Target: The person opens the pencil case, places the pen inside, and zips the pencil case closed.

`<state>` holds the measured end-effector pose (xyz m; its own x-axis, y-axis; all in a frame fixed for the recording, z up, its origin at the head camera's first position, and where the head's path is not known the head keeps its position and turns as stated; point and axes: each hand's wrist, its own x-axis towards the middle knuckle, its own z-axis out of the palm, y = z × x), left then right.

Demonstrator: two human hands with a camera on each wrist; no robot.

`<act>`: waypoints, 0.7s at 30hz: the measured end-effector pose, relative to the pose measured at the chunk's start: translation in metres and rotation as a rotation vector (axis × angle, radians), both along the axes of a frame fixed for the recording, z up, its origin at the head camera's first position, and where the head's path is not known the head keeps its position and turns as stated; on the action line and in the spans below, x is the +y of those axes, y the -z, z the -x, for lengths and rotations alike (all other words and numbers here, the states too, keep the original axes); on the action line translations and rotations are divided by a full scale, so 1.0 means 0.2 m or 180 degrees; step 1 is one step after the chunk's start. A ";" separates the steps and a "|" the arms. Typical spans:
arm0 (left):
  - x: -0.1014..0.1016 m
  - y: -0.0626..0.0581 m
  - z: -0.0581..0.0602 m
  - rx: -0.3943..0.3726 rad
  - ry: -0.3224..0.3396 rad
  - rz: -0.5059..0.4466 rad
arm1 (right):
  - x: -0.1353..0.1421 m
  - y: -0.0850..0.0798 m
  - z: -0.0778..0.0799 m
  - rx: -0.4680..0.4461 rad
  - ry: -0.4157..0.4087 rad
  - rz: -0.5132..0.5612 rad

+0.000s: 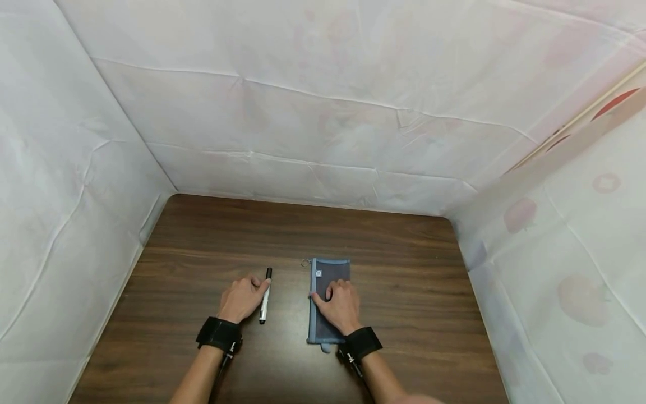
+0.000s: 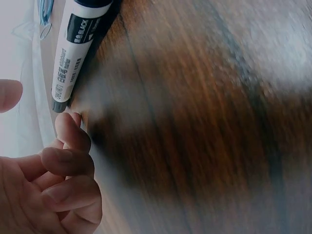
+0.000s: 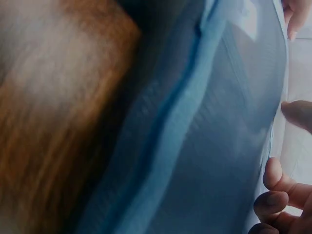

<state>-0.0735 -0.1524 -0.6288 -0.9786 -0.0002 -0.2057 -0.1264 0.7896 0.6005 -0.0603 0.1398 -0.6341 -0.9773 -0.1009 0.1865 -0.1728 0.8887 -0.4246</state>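
Observation:
A black-and-white whiteboard marker (image 1: 264,300) lies on the wooden table, its black cap pointing away from me. My left hand (image 1: 242,297) is at its left side, thumb tip at the marker near the cap. In the left wrist view the fingers (image 2: 70,161) are bent and the thumb stands apart from them, beside the marker (image 2: 73,53). A blue-grey mesh zip pouch (image 1: 330,272) lies to the right. Over it rests my right hand (image 1: 343,306), thumb reaching to the zipper edge, fingers bent. The right wrist view shows the pouch (image 3: 214,141) close up, with loosely bent fingers (image 3: 280,180) beyond it.
White sheets (image 1: 303,123) enclose the brown table (image 1: 404,269) at the back and both sides. A small metal ring (image 1: 305,262) sits at the pouch's far left corner. Black straps (image 1: 220,334) with cables are on both wrists.

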 end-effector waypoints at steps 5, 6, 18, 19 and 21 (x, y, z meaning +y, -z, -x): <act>0.02 -0.01 0.00 -0.0020 -0.0034 -0.0007 | -0.02 0.02 0.00 0.0051 0.0032 -0.0118; 0.02 -0.01 0.00 -0.0022 -0.0039 -0.0002 | -0.03 0.03 0.00 0.0063 0.0045 -0.0140; 0.03 0.00 0.01 -0.0043 -0.0051 0.0031 | -0.07 0.09 0.00 0.0063 0.0100 -0.0362; 0.03 0.00 0.01 -0.0035 -0.0053 0.0037 | -0.07 0.09 0.00 0.0103 0.0088 -0.0359; 0.04 0.00 0.00 -0.0005 -0.0054 0.0063 | -0.08 0.10 0.00 0.0157 0.0054 -0.0328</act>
